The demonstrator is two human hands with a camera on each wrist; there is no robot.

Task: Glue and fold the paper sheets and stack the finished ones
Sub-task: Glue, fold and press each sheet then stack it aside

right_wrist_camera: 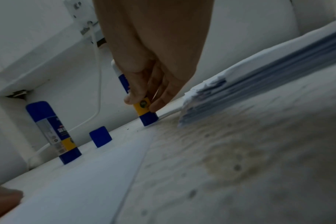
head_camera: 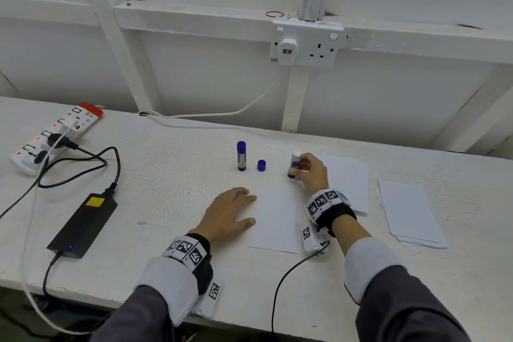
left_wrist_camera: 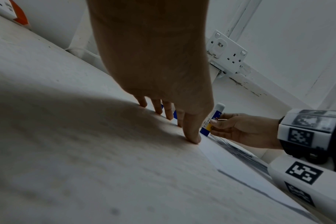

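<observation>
A white paper sheet (head_camera: 276,219) lies flat on the table before me. My left hand (head_camera: 231,214) rests flat beside its left edge, fingertips (left_wrist_camera: 193,138) touching that edge. My right hand (head_camera: 311,172) pinches an uncapped glue stick (head_camera: 294,164) that stands upright on the table just beyond the sheet; its blue base (right_wrist_camera: 149,119) touches the surface. Its blue cap (head_camera: 261,165) stands to the left, beside a second, capped glue stick (head_camera: 241,155). One paper pile (head_camera: 349,180) lies behind my right wrist, another (head_camera: 410,214) at the far right.
A black power adapter (head_camera: 83,225) with cables lies at the left, and a power strip (head_camera: 55,136) lies further back. A wall socket (head_camera: 305,44) sits on the white wall behind. The table's front edge (head_camera: 249,325) runs just below my forearms.
</observation>
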